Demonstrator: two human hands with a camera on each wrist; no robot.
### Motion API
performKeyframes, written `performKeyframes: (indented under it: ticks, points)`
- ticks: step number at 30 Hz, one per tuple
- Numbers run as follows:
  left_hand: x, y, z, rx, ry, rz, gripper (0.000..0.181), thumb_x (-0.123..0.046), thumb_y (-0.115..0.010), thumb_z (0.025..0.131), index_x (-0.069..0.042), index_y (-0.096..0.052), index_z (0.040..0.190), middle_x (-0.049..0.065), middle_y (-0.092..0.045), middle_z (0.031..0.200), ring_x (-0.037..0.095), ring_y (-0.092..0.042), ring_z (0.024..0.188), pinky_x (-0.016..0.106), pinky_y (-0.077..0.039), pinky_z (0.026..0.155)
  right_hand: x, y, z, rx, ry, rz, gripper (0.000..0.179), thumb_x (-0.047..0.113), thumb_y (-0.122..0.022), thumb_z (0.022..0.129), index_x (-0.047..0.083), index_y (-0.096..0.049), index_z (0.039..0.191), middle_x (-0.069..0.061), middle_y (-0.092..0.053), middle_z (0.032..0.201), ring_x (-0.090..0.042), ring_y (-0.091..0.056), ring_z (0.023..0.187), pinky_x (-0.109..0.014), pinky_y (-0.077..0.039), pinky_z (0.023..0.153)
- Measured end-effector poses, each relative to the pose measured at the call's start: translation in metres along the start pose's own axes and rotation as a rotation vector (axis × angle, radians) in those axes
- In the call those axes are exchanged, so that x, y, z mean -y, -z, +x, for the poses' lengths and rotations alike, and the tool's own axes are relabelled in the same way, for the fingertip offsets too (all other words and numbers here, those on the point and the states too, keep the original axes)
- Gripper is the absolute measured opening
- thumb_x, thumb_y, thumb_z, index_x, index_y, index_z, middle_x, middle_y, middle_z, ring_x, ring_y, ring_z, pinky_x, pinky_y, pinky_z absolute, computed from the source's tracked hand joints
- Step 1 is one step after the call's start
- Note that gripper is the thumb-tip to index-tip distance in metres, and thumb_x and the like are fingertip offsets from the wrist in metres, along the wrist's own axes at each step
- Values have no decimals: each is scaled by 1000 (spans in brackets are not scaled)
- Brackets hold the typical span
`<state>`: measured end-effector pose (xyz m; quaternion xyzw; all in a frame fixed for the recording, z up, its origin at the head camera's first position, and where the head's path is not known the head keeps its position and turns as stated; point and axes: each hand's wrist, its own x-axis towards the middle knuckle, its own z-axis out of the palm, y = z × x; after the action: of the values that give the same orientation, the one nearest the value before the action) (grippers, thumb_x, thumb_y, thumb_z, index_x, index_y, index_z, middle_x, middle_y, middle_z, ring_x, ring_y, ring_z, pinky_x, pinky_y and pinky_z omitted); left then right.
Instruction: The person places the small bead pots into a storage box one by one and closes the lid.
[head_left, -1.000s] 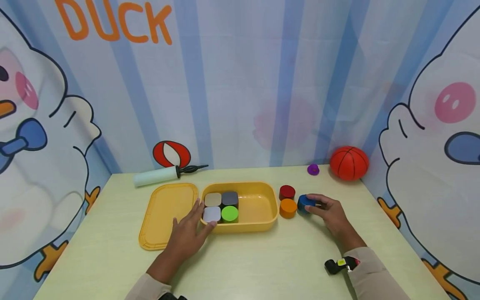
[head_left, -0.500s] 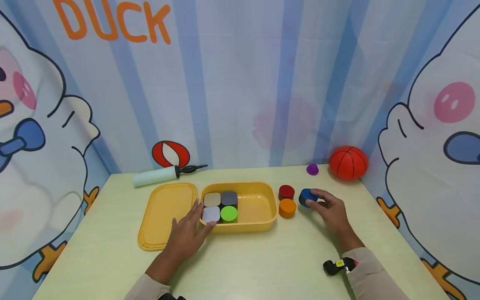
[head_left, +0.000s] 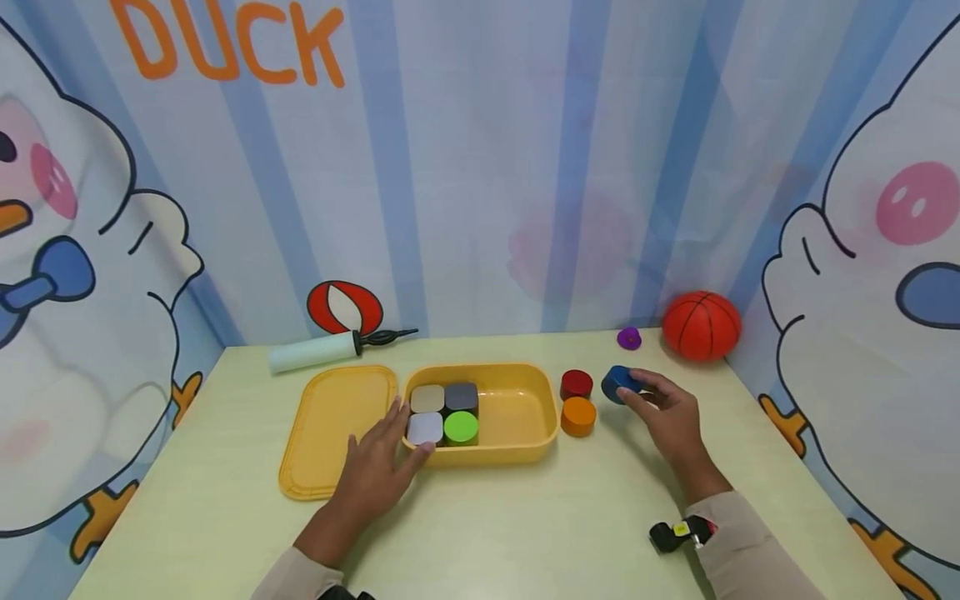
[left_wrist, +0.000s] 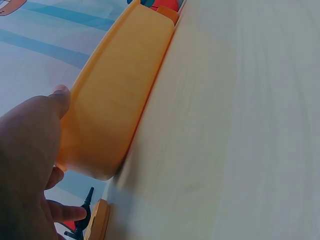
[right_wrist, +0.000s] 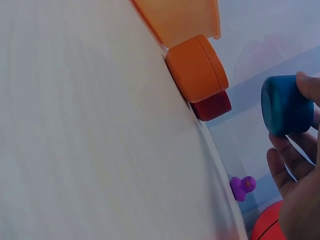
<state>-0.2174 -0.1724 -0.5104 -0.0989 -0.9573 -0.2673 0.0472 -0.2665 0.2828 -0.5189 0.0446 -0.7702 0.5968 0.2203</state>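
My right hand pinches a small blue round container between thumb and fingers. In the right wrist view the blue container is lifted off the table and tilted. A red round container and an orange one stand just left of it. My left hand rests at the left end of the yellow box, fingers spread along its side, thumb at the front rim. Inside the box's left half sit a beige, a dark grey, a white and a green container.
Left of the box lies a flat yellow lid, partly behind my left hand. A pale hand pump lies behind it. At the back right are a purple rubber duck and a red ball against the curtain.
The blue container has risen off the table in my right hand, moving up and slightly away from the orange one. My left hand stays at the box.
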Motion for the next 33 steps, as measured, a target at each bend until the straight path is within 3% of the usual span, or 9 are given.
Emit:
performKeyframes:
  ticks: [3,8,10,17,21,25,33]
  points:
    - [-1,1,1,-11,-6,7,87,-63,-59,107,-13,-33,173,7,-28,181,48,-40,161,89,-18,122,7,-2,1,5,32,-2,38,6,-83,97,-4,-74,132,18,-73,121,6,-71,99,-8,-57,93]
    - [-1,1,0,-11,-6,12,87,-63,-60,107,-12,-33,173,8,-29,181,52,-38,161,89,-18,122,15,-9,3,38,101,-46,38,2,-82,97,-3,-74,133,-18,-74,134,8,-69,105,-9,-55,99]
    - [-2,1,1,-10,-4,13,87,-62,-60,107,-12,-33,173,8,-29,181,52,-38,161,89,-18,122,17,-13,4,57,130,-63,39,2,-81,97,-2,-73,135,-25,-71,138,10,-67,108,-8,-53,102]
    - [-3,2,1,3,5,6,88,-64,-58,107,-12,-32,173,7,-27,182,51,-37,162,88,-17,123,28,-27,6,99,210,-79,40,-1,-84,94,-3,-74,132,-27,-72,136,12,-67,110,-7,-51,103]
    - [-3,3,0,5,6,0,89,-65,-58,107,-12,-32,173,8,-28,182,51,-38,161,88,-18,123,34,-37,7,112,246,-107,38,0,-86,92,-1,-77,130,-26,-74,134,-11,-76,116,-7,-51,103]
    - [-3,4,1,4,5,-1,89,-66,-57,107,-12,-31,173,8,-28,181,48,-39,162,88,-17,123,36,-47,8,108,278,-163,38,4,-88,91,2,-79,128,-22,-76,134,-39,-75,124,-3,-46,104]
    - [-2,3,1,15,11,-1,90,-66,-57,107,-13,-30,173,7,-27,182,45,-40,162,88,-16,124,43,-68,7,139,353,-159,38,2,-89,89,0,-80,126,-23,-77,134,-45,-72,130,-3,-42,108]
